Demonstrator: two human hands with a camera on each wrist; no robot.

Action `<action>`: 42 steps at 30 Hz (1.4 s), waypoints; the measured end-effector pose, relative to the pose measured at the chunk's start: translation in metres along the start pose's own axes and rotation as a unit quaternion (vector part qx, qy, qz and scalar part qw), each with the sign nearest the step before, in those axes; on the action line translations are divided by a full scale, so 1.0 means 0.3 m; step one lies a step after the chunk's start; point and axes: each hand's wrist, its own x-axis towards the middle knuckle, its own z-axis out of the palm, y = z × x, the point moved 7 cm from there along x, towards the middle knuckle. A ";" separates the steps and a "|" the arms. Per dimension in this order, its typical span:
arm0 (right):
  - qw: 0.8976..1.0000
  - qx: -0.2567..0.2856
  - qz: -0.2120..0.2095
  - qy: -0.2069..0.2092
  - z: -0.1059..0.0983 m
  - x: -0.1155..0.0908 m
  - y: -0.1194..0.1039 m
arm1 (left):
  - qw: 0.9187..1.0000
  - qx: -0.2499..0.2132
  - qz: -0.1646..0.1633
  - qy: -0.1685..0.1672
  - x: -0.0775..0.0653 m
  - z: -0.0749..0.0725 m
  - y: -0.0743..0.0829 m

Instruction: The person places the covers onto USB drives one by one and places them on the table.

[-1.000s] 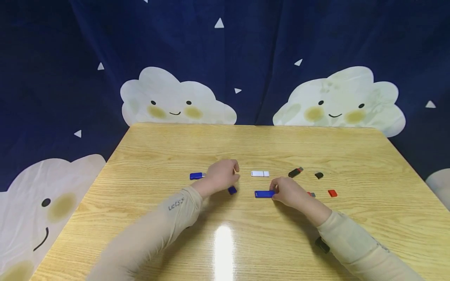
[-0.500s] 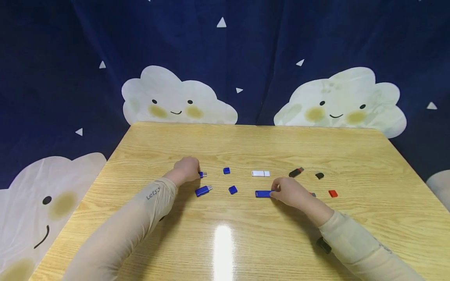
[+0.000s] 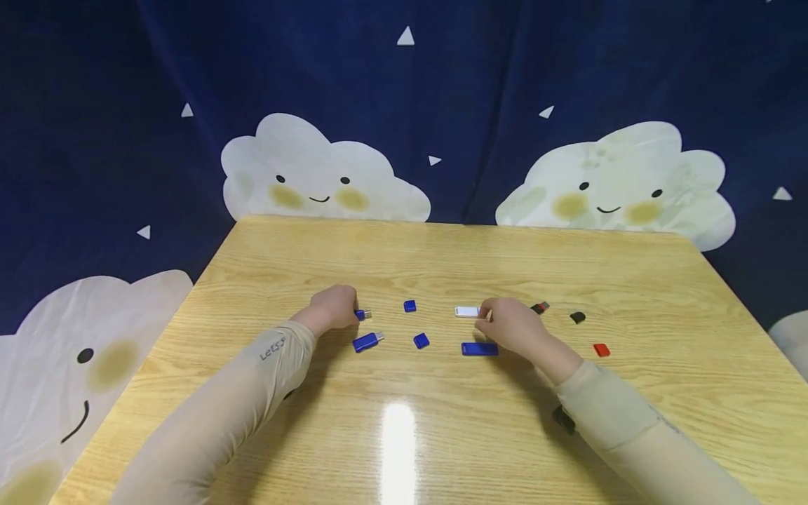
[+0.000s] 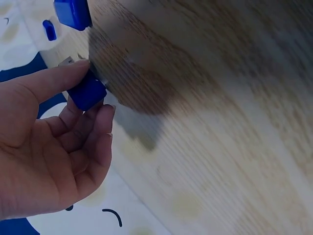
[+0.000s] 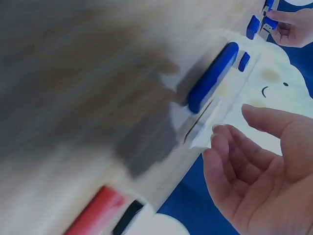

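My left hand (image 3: pixel 334 306) pinches a blue USB stick (image 4: pixel 88 93) between thumb and fingers; its metal plug shows. Close by, a second uncapped blue USB stick (image 3: pixel 365 342) lies on the wooden table. To their right are two small blue caps, a far cap (image 3: pixel 409 306) and a near cap (image 3: pixel 421 341). My right hand (image 3: pixel 513 325) hovers at the right end of a white USB stick (image 3: pixel 467 311). Its thumb and fingers stand apart around nothing in the right wrist view. A capped blue USB stick (image 3: pixel 479 348) lies just nearer to me.
Right of my right hand lie a black-and-red USB stick (image 3: pixel 539 308), a black cap (image 3: pixel 577 318) and a red cap (image 3: pixel 602 349). A red USB stick (image 5: pixel 95 210) shows in the right wrist view. A dark cloud-print cloth (image 3: pixel 461 105) hangs behind the table.
My left hand has moved left from beside the blue caps to the far blue USB stick and holds it. My right hand has let go of the capped blue stick and shifted towards the white one.
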 end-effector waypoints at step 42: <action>0.995 0.063 -0.060 -0.049 0.117 0.251 -0.275 | 0.998 -0.054 0.019 0.022 -0.055 -0.058 0.026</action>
